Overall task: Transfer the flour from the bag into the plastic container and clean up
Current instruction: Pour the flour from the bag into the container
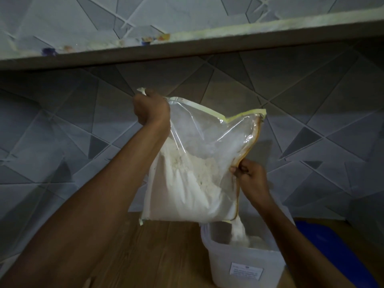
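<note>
Pouring flour from bag into container, mid-step.

Left hand [150, 109] is fisted on the top corner of the bag [193, 163], held up over the bench [133, 252]; right hand [248, 175] pinches the bag's orange side seam. Flour [239, 230] streams from the low right corner into the plastic container [243, 262] directly below. Best to keep that corner inside the rim & tilt slowly, else it likely spills. Bag's long axis runs approx. vertical, open corner pointing down.

Two bare forearms, no sleeves in view, left hand [151, 109], right hand [250, 178] — no rings, no watch.
</note>
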`<action>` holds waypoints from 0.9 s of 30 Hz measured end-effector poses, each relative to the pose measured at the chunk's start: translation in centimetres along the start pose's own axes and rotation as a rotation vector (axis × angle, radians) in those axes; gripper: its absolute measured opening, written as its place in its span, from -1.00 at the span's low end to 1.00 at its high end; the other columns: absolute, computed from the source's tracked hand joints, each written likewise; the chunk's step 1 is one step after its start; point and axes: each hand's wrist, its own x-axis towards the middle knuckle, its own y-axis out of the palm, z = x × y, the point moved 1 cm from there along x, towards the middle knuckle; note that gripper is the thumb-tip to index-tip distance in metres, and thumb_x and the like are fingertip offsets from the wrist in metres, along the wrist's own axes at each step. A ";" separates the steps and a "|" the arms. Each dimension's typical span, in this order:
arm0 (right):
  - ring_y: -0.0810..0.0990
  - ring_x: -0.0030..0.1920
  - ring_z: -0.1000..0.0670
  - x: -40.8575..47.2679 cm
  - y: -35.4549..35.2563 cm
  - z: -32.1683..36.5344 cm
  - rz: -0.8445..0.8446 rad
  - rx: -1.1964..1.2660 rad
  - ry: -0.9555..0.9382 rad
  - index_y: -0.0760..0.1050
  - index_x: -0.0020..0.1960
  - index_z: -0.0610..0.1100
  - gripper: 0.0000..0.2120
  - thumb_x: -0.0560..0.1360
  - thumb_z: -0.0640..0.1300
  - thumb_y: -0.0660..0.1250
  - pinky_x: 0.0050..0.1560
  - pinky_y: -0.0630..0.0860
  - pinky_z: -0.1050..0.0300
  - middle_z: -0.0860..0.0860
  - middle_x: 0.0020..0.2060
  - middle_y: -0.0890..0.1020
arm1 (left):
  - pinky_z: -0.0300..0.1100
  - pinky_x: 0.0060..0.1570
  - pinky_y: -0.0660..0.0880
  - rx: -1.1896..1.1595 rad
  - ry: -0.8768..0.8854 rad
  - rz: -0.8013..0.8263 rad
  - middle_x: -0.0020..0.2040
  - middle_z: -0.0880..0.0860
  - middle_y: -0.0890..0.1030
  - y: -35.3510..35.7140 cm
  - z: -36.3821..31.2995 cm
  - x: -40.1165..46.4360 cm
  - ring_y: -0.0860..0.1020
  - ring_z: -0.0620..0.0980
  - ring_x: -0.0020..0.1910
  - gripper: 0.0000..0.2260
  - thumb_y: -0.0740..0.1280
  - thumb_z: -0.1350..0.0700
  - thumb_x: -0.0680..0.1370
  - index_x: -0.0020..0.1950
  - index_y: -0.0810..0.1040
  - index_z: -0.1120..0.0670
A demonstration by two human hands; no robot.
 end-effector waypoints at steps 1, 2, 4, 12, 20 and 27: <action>0.64 -0.13 -0.28 0.0 0.0 0.0 0.009 -0.020 -0.005 0.56 -0.16 -0.34 -0.73 0.38 -0.10 0.37 -0.10 0.58 -0.18 -0.25 -0.21 0.66 | -0.10 0.18 0.42 0.007 -0.002 0.007 0.32 0.20 0.53 -0.1 0.1 -0.1 0.51 0.16 0.30 -0.66 0.11 0.09 0.68 0.33 0.46 0.26; 0.65 -0.15 -0.26 0.1 0.1 -0.1 0.024 -0.032 -0.006 0.57 -0.16 -0.34 -0.73 0.37 -0.10 0.37 -0.09 0.58 -0.18 -0.25 -0.21 0.67 | -0.11 0.18 0.42 0.015 0.002 0.016 0.32 0.20 0.53 -0.1 0.1 -0.2 0.50 0.16 0.30 -0.66 0.11 0.09 0.68 0.33 0.46 0.27; 0.68 -0.17 -0.18 0.0 0.0 -0.3 0.008 -0.028 0.006 0.59 -0.17 -0.33 -0.82 0.38 -0.18 0.40 -0.08 0.59 -0.16 -0.22 -0.22 0.69 | -0.12 0.18 0.42 0.026 0.020 0.024 0.31 0.20 0.54 -0.1 0.1 -0.3 0.51 0.16 0.30 -0.66 0.11 0.09 0.69 0.32 0.46 0.27; 0.46 -0.34 0.11 -0.6 0.0 -0.8 -0.037 -0.031 0.007 0.46 -0.34 -0.18 -0.78 0.44 -0.31 0.41 -0.29 0.42 0.08 -0.08 -0.43 0.56 | -0.09 0.17 0.45 0.037 0.042 0.050 0.26 0.17 0.57 1.2 0.0 -0.9 0.54 0.15 0.25 -0.67 0.12 0.04 0.68 0.29 0.48 0.23; 0.35 -0.44 0.21 -0.6 -0.1 -0.7 -0.022 -0.117 -0.030 0.39 -0.40 -0.16 -0.68 0.43 -0.34 0.43 -0.38 0.29 0.22 0.12 -0.52 0.40 | -0.09 0.13 0.47 0.064 0.091 0.046 0.24 0.16 0.58 1.6 0.0 -1.7 0.56 0.13 0.23 -0.68 0.11 0.07 0.68 0.28 0.50 0.23; 0.36 -0.40 0.16 -0.4 0.1 -1.1 0.031 -0.188 -0.053 0.33 -0.39 -0.15 -0.67 0.42 -0.31 0.43 -0.34 0.30 0.14 0.04 -0.50 0.43 | -0.06 0.17 0.47 0.088 0.111 0.039 0.24 0.14 0.59 2.0 0.5 -1.9 0.56 0.12 0.22 -0.68 0.11 0.05 0.68 0.28 0.50 0.21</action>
